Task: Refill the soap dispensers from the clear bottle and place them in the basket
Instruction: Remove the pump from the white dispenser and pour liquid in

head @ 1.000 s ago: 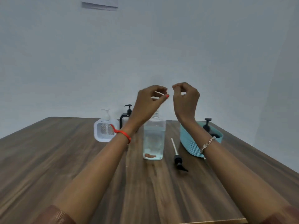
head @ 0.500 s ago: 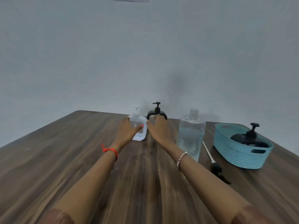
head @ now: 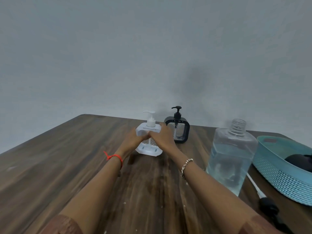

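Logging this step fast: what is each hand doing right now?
Left hand: closed on the white soap dispenser, gripping its left side.
Right hand: closed on the same dispenser, gripping its right side.

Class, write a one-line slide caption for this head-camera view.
Both hands, left and right, grip the white soap dispenser beside the black dispenser, uncapped clear bottle and basket.

Dim, soft light; slightly blurred, with wide-angle bending at edges.

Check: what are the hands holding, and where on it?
Both hands, left and right, grip the white square soap dispenser by its body, one on each side, below the pump.
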### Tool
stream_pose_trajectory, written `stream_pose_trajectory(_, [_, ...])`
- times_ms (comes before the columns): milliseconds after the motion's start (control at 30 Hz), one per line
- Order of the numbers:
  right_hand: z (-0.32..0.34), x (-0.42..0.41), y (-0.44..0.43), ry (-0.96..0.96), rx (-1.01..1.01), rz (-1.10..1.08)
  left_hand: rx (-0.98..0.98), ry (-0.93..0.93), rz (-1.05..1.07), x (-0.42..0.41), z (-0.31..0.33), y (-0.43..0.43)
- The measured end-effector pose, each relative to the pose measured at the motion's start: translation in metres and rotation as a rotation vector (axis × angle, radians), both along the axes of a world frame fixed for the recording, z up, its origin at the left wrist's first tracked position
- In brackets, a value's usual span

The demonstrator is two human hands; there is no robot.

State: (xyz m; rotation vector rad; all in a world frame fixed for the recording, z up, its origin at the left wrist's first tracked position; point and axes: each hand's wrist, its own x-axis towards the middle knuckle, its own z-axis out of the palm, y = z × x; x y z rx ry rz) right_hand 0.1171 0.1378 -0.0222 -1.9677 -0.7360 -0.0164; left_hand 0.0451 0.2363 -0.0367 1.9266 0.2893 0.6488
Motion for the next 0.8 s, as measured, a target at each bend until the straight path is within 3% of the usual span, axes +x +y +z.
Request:
stream_pose_trajectory(500, [0.041, -0.067, -0.066, -0.147, 0.157, -0.066, -0.059, -0.008, 0.032, -0.054, 0.024, -0.046])
stream_pose_trajectory(800, [0.05, -0.121, -0.136, -0.102, 0.117, 0.142, -0.166, -0.06, -0.141, -0.12, 0.016, -0.095])
